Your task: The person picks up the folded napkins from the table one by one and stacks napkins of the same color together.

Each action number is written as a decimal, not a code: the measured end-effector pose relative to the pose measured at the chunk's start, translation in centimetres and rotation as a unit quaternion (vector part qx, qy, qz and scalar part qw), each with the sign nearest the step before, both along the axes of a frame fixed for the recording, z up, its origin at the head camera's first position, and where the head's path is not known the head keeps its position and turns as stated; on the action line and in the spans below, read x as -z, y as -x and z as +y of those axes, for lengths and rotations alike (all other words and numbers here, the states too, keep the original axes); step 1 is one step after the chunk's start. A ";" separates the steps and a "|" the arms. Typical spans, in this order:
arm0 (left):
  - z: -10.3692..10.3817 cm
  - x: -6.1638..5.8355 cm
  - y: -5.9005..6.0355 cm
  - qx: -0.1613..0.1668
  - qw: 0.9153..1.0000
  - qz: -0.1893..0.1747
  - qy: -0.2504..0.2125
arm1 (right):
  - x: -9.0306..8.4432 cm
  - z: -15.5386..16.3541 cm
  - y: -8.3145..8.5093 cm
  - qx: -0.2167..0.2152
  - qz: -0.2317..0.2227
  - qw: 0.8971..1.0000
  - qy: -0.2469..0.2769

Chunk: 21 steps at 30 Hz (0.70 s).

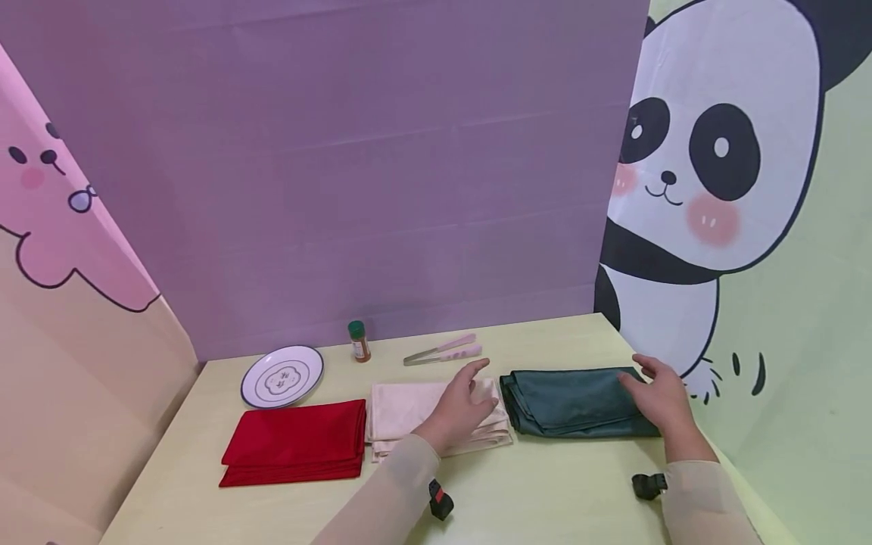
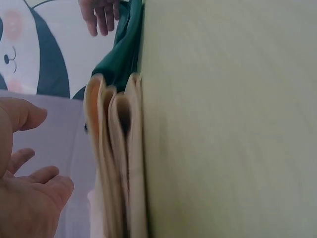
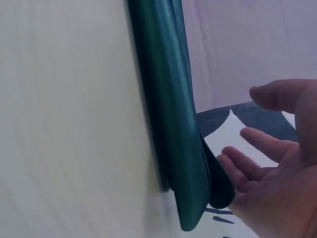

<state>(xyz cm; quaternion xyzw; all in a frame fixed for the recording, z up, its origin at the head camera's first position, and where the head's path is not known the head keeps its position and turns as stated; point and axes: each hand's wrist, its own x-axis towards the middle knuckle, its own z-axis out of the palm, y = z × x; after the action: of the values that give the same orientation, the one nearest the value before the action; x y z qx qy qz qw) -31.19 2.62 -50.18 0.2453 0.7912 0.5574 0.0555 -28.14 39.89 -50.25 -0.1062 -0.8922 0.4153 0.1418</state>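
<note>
Three folded cloths lie in a row on the table: red [image 1: 296,443], beige [image 1: 402,409] and dark green [image 1: 572,401]. My left hand [image 1: 463,401] hovers open over the right half of the beige cloth [image 2: 119,163]; in the left wrist view the left hand [image 2: 29,198] shows a gap to the fabric. Over the right end of the green cloth [image 3: 176,124] my right hand [image 1: 650,390] is spread with straight fingers. The right wrist view shows the right hand [image 3: 277,173] just off the cloth. Neither hand holds anything.
Toward the back of the pale yellow table [image 1: 545,499] sit a white plate [image 1: 281,376], a small spice bottle [image 1: 358,341] and pink-handled tongs [image 1: 443,350]. Printed backdrops wall in the left, back and right sides.
</note>
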 end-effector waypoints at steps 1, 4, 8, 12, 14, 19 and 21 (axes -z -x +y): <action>-0.5 -0.2 0.0 -0.005 1.000 0.008 0.005 | 0.0 -0.1 0.1 -0.002 0.008 1.000 0.000; -1.9 -0.3 0.1 -0.024 0.998 0.049 0.022 | 0.1 -0.5 0.2 -0.018 0.031 0.999 -0.006; -3.9 -0.5 0.3 -0.039 0.994 0.094 0.046 | 0.3 -1.2 0.5 -0.059 0.059 0.996 -0.027; -5.8 -1.1 0.2 -0.050 0.991 0.104 0.064 | -0.1 -2.3 1.1 -0.101 0.063 0.992 -0.040; -6.8 -1.4 0.2 -0.060 0.989 0.115 0.072 | -0.5 -2.8 1.3 -0.114 0.062 0.990 -0.047; -9.4 -1.5 0.6 -0.090 0.977 0.167 0.094 | -1.7 -4.0 1.8 -0.135 0.059 0.986 -0.071; -10.5 -1.4 0.9 -0.106 0.971 0.186 0.108 | -2.1 -4.5 2.0 -0.143 0.057 0.985 -0.080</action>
<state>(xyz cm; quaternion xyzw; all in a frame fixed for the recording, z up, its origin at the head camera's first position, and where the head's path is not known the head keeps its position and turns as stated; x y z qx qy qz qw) -32.10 -7.88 -48.79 0.2521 0.8646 0.4158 -0.1261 -30.14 35.38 -48.13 0.0576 -0.9189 0.3643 0.1396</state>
